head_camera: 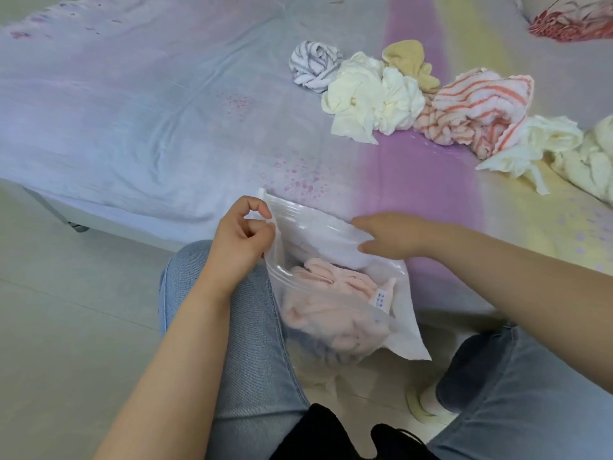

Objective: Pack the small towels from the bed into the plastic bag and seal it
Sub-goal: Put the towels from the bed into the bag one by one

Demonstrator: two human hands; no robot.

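A clear zip plastic bag (403, 330) hangs between my knees at the bed's edge, its mouth open. A pink towel (335, 303) lies inside it. My left hand (240, 242) pinches the bag's left top corner. My right hand (391, 235) grips the far rim of the bag's mouth. On the bed beyond lie several crumpled small towels: a grey striped one (313, 66), cream ones (368, 97), a tan one (409, 59), an orange striped one (477, 107) and more cream ones (544, 147) at the right.
The bed sheet (149, 111) is pale lilac with a purple and yellow band on the right. A red floral pillow (570, 21) sits at the top right. Tiled floor (66, 310) lies at the left. My jeans-clad knees (252, 327) flank the bag.
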